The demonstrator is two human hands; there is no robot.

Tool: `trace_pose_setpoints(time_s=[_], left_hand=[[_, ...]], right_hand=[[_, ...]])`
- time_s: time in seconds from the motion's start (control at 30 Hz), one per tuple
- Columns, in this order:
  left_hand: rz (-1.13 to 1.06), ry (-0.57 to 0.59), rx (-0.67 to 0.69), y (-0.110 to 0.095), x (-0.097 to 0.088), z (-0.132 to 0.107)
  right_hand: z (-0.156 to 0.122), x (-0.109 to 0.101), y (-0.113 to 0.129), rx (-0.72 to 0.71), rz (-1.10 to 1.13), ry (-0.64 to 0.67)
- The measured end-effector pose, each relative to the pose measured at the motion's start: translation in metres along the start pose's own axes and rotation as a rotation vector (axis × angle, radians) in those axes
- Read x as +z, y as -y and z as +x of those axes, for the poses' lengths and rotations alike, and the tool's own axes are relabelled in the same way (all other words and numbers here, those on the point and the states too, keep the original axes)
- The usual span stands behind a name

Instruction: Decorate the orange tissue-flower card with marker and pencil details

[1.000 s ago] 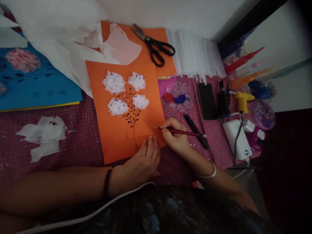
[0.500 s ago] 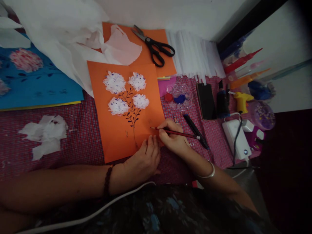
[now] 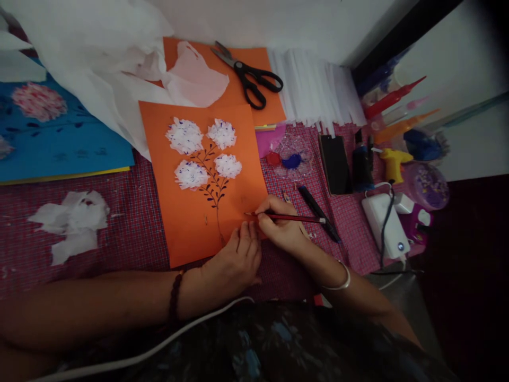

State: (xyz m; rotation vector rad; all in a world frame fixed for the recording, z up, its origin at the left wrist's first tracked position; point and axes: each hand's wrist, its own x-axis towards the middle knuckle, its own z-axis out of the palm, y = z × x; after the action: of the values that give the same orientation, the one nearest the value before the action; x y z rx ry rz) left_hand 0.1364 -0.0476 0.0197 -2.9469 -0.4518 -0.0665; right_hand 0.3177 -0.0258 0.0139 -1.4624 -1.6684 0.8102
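My right hand [image 3: 280, 225] is closed around a red-and-black pencil [image 3: 296, 217], its tip at the lower right of an orange sheet of paper [image 3: 170, 228]. Small faint marks show on the paper near the tip. My left hand [image 3: 236, 260] lies flat on the sheet's lower edge, fingers stretched out and nothing in them. White crumpled-paper flowers [image 3: 185, 136] with blue flecks sit on the sheet, above a dark drawn stem [image 3: 218, 217] with small leaves.
Scissors [image 3: 250, 77] rest on another orange sheet behind. To the right are a paint palette [image 3: 293, 161], a black marker [image 3: 320, 212], a phone [image 3: 335, 164], a yellow glue gun [image 3: 395, 163] and a white power box [image 3: 385, 223]. Tissue scraps [image 3: 73, 223] and a blue sheet [image 3: 79, 151] lie left.
The view has shifted slightly, so the sheets and scissors appear a little further left. The pencil tip has moved slightly left and down in the picture; my left hand stays on the paper.
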Motion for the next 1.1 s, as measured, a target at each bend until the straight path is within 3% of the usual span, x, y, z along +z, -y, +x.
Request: trace_pose_setpoints(time_s=[0.63,0.87,1.1], left_hand=[[-0.019,-0.023,0.004,0.0002,0.0038,-0.0005],[-0.018,-0.031,0.004,0.0006,0.0032,0.0002],[-0.010,-0.038,0.003,0.0001,0.0044,-0.0006]], right_hand=[[-0.0043,0.0002,-0.0050,0.055,-0.094,-0.066],[-0.0049,-0.0024,-0.0043,0.058,-0.073,0.008],[-0.0013,-0.0017,0.0015,0.079,-0.043,-0.010]])
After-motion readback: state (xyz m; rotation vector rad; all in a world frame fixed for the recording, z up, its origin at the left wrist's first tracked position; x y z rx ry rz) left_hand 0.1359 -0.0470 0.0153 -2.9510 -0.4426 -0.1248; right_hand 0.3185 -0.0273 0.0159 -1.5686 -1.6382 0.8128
